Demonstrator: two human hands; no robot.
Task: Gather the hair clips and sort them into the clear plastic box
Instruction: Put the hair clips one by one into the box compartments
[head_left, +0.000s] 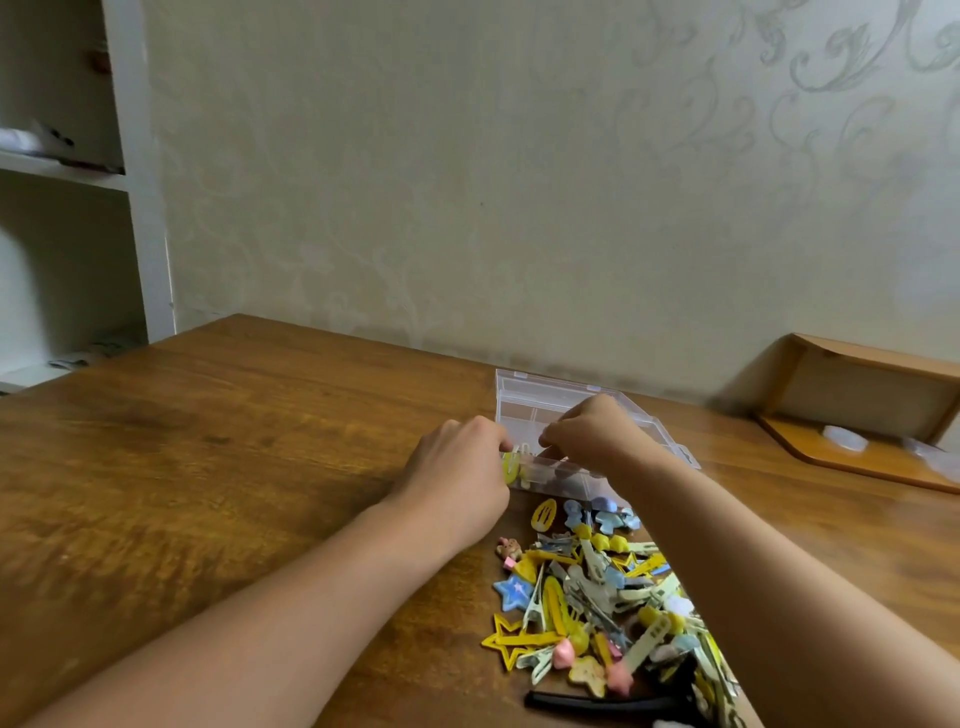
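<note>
Pale wallpaper with a faint scroll pattern behind, white shelving (78, 176) at far left, a wooden table (208, 467) across the whole foreground. At far right on the table, a low wooden stand (857, 415) with a small white object on its base.

Toward the back edge of the table, a clear plastic box (545, 400), lid open and lying back toward the wall, dividers faintly visible inside. Near front corner of the box: a yellow clip (511, 466) and something pale beside it, seen through the wall; which compartment, cannot tell.

Left hand (457, 478) at the box's near left corner, fingers curled, fingertips right at a small white clip (523, 448) at the rim; apparently pinching it, though too blurred to be sure. Right hand (597, 428) over the box from the right, fingers curled downward, tips meeting the same spot; what it holds, if anything, cannot tell. Both hands close together, nearly touching at the fingertips.

Just in front of the box, between the two forearms, a loose pile of hair clips (608, 587): mostly yellow, pale green and light blue. At its left edge a blue star clip (511, 592) and a yellow star outline clip (511, 642); nearest the box, a yellow oval clip (544, 514). At the near end, a long black clip (597, 701) lying flat.
</note>
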